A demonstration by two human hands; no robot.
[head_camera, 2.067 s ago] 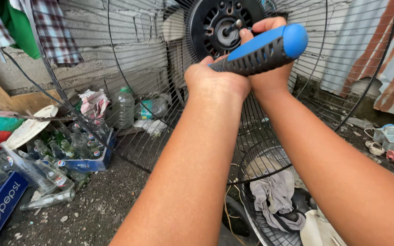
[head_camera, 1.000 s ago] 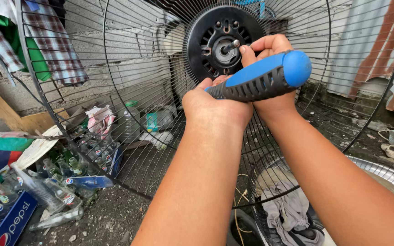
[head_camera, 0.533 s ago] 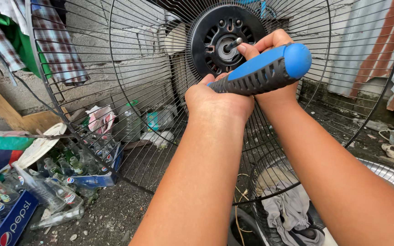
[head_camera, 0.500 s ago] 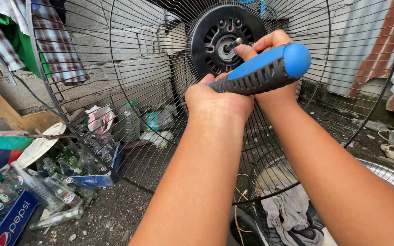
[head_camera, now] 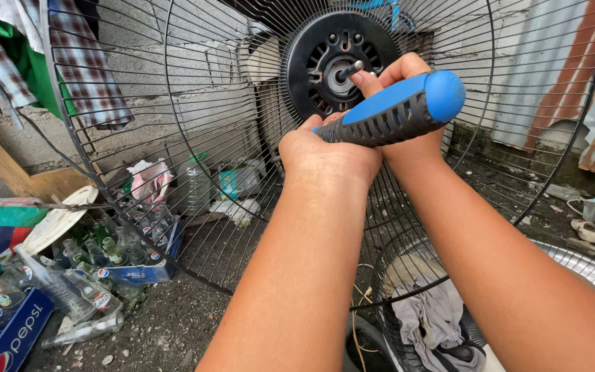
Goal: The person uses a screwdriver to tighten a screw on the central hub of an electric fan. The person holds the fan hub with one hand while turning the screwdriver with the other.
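Left hand: the left hand [head_camera: 325, 148] is closed around the front end of the blue and black tool handle [head_camera: 397, 110], fist up against the wire fan guard [head_camera: 194, 124].
Right hand: the right hand [head_camera: 401, 103] sits behind the handle, largely hidden by it — its fingers [head_camera: 370, 83] reach forward to the metal shaft [head_camera: 349, 69] at the middle of the black motor hub [head_camera: 342, 62]. Whether they pinch the shaft or only touch it I cannot tell.
Tool: the handle lies across both hands, blue butt end up and to the right of the right hand; its working tip is hidden behind the left hand.
What could go wrong: the tip is out of sight, so it could slip off whatever it bears on and jab the fingers at the shaft. The guard looks free-standing — a hard push could tip it away from the hands.
In the way: the guard's wires crowd the left hand's knuckles and leave little room to turn the handle.
Around: below and left of the left hand, glass bottles [head_camera: 98, 251] in a blue crate [head_camera: 142, 272] on the dirt ground; below the right forearm, a grey rag [head_camera: 435, 320] in a second wire guard [head_camera: 397, 269]; checked cloth [head_camera: 87, 65] hangs far up to the left.
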